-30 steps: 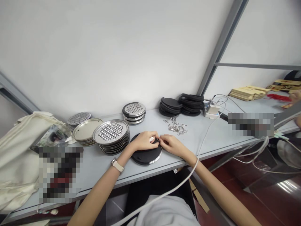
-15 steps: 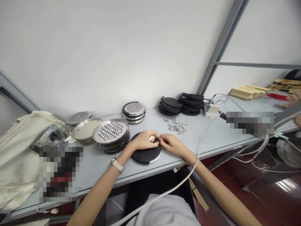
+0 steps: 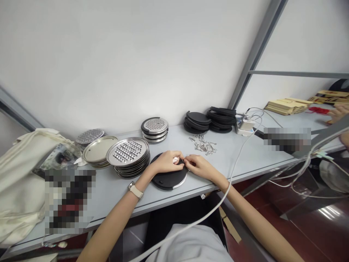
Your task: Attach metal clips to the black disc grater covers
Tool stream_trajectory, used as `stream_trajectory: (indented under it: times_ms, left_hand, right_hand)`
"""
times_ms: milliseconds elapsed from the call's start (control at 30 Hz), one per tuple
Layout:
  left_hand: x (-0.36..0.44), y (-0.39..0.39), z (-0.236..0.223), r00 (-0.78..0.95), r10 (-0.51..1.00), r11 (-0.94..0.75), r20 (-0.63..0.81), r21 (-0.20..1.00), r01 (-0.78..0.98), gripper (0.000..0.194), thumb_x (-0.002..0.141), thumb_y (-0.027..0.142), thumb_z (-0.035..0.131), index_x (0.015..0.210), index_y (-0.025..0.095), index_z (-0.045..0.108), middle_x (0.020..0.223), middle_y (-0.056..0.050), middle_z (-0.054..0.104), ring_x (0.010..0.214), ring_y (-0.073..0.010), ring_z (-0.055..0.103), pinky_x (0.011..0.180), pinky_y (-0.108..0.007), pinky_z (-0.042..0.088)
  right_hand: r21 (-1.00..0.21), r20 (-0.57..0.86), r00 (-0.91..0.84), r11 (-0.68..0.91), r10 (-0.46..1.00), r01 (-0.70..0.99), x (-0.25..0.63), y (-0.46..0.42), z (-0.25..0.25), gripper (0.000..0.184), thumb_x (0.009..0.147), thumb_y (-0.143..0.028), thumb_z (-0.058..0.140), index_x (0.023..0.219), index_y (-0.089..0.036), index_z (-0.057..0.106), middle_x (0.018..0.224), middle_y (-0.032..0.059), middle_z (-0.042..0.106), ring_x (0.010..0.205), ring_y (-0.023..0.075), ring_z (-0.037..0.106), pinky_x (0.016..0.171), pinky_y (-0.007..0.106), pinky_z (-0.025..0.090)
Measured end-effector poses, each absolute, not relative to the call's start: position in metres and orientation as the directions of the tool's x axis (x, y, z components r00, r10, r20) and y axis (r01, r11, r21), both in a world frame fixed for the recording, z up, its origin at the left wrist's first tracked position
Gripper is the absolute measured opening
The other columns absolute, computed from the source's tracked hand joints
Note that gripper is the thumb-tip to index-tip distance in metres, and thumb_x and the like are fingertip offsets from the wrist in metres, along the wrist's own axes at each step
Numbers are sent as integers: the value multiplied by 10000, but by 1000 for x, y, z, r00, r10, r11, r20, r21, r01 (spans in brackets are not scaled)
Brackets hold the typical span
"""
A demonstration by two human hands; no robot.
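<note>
A round black disc with a metal rim lies near the front edge of the grey table. My left hand rests on top of it, fingers curled and pinched at its right edge. My right hand meets it there, fingers pinched on a small metal piece too tiny to name. A loose pile of small metal clasps lies just behind my right hand. A watch sits on my left wrist.
Stacks of perforated metal discs and plain metal trays stand at left, another stack behind. Black disc stacks sit at the back. A cloth bag lies far left. A white cable crosses the table. Another person's hand is at far right.
Both hands stay pinched at the disc's right edge. The view has shifted very slightly; nothing else has moved.
</note>
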State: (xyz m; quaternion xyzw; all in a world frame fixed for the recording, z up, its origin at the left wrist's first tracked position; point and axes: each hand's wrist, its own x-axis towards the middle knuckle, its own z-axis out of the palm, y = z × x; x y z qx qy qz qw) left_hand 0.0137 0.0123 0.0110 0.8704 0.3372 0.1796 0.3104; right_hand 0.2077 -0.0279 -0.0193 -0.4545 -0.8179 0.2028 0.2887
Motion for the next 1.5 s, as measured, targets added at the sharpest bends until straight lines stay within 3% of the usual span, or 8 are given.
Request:
stream_trajectory:
  times_ms: [367, 600, 1033, 1500]
  left_hand:
    - [14, 12, 10, 707, 699, -576, 103, 668, 472, 198, 734, 291, 606, 900, 189, 641, 619, 57, 525, 576, -101, 466, 575, -206, 372]
    - [14, 13, 10, 715, 688, -597, 124, 657, 460, 126, 734, 289, 606, 807, 186, 609, 621, 58, 520, 572, -96, 449, 562, -205, 354]
    - [13, 13, 11, 717, 685, -600, 126, 656, 458, 140, 728, 270, 609, 838, 185, 621, 638, 55, 533, 587, -97, 456, 565, -204, 354]
    - [14, 13, 11, 708, 696, -592, 118, 653, 472, 209, 718, 273, 607, 908, 187, 628, 646, 52, 548, 592, -104, 474, 580, -207, 372]
  right_hand:
    - [-583, 327, -424, 533, 845, 613, 207, -28, -21, 263, 911, -200, 425, 649, -186, 420, 600, -26, 461, 543, 104, 407, 560, 236, 305]
    - [-582, 331, -416, 530, 847, 617, 207, -28, -23, 256, 927, -223, 411, 674, -187, 431, 606, -24, 467, 552, 110, 426, 572, 240, 313]
    - [-609, 318, -389, 501, 865, 615, 207, -27, -24, 267, 907, -243, 446, 655, -197, 371, 576, -51, 398, 528, 97, 372, 544, 229, 285]
    - [-573, 325, -436, 542, 839, 615, 208, -26, -23, 260, 906, -199, 431, 650, -189, 387, 594, -35, 431, 548, 100, 397, 565, 230, 294]
